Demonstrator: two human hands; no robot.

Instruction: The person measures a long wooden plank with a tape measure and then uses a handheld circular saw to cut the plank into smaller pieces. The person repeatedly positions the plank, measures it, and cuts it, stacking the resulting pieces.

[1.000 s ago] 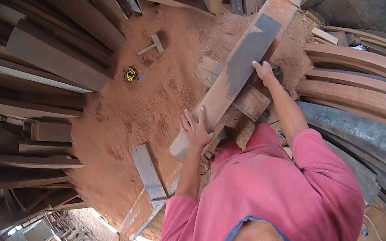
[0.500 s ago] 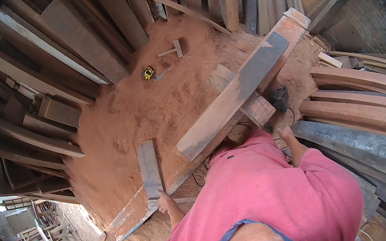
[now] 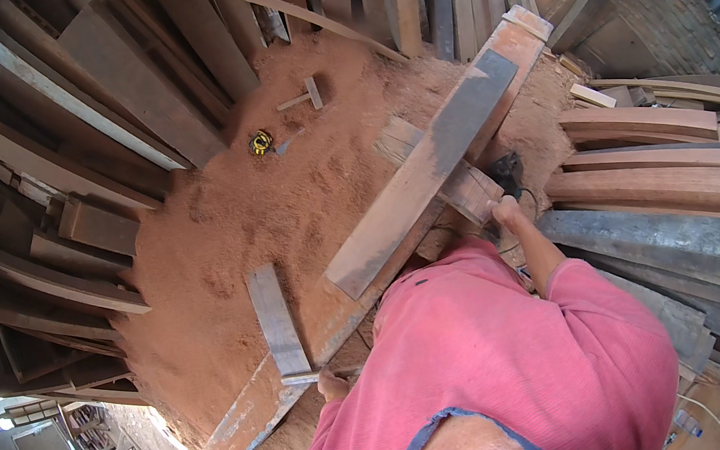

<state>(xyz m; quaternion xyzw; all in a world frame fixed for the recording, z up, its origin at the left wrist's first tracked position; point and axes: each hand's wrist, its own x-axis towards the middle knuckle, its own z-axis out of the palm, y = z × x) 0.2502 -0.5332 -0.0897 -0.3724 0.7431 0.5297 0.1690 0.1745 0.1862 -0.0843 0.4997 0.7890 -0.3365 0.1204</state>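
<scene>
My left hand [image 3: 334, 384] is closed at a thin strip [image 3: 299, 379], beside the lower end of a short grey board [image 3: 276, 317]. Its fingertips are partly hidden. My right hand [image 3: 507, 212] has its fingers curled at the near end of a short wooden block [image 3: 472, 193], which lies crosswise under a thick plank [image 3: 424, 183]. The plank, part bare wood and part dark grey, slants above a long worn beam [image 3: 249, 418]. Just past my right hand sits a black power tool [image 3: 509, 173], its details too dark to make out.
Reddish sawdust [image 3: 223, 245] covers the ground ahead. A yellow-and-black coil-like object [image 3: 260, 142] and a T-shaped wooden piece [image 3: 312, 93] lie on it. Upright boards [image 3: 132, 73] lean at the far side; stacked timber [image 3: 643, 187] crowds the right.
My right hand has moved up and forward to the block's end. My left hand has drawn in from open fingers to a closed grip. The short grey board has tilted slightly; the view has shifted.
</scene>
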